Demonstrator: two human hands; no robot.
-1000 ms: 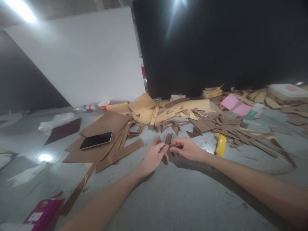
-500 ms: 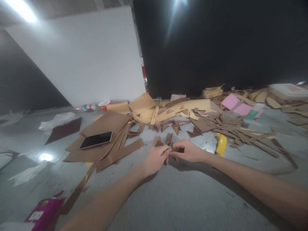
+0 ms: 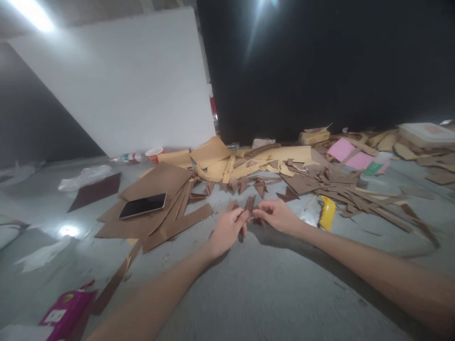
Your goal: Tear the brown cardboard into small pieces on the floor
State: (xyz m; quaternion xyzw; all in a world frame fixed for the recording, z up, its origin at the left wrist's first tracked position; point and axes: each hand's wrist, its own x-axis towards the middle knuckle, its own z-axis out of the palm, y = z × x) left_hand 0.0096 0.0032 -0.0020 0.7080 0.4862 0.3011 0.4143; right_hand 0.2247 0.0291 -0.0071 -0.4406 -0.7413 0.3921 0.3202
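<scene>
Both hands meet at the middle of the grey tabletop, around a small brown cardboard piece (image 3: pixel 250 203). My left hand (image 3: pixel 228 230) is closed, its thumb and fingers pinching the piece's lower left side. From the right, my right hand (image 3: pixel 279 216) pinches the same piece with thumb and curled fingers. The fingers cover much of the piece. Just beyond them lies a row of small pointed brown cardboard shapes (image 3: pixel 260 188). To the right of my right hand lies a yellow-handled cutter (image 3: pixel 326 213).
A phone (image 3: pixel 143 206) lies on stacked brown cardboard sheets (image 3: pixel 161 182) at the left. Cardboard strips (image 3: pixel 369 208) are heaped at the right, with yellowish scraps (image 3: pixel 291 154) behind. A paper cup (image 3: pixel 154 154) stands at the back; a purple packet (image 3: pixel 66 312) lies near left.
My hands have drawn slightly apart, and the fingers of my right hand have shifted up a little. More of the small brown piece shows between them.
</scene>
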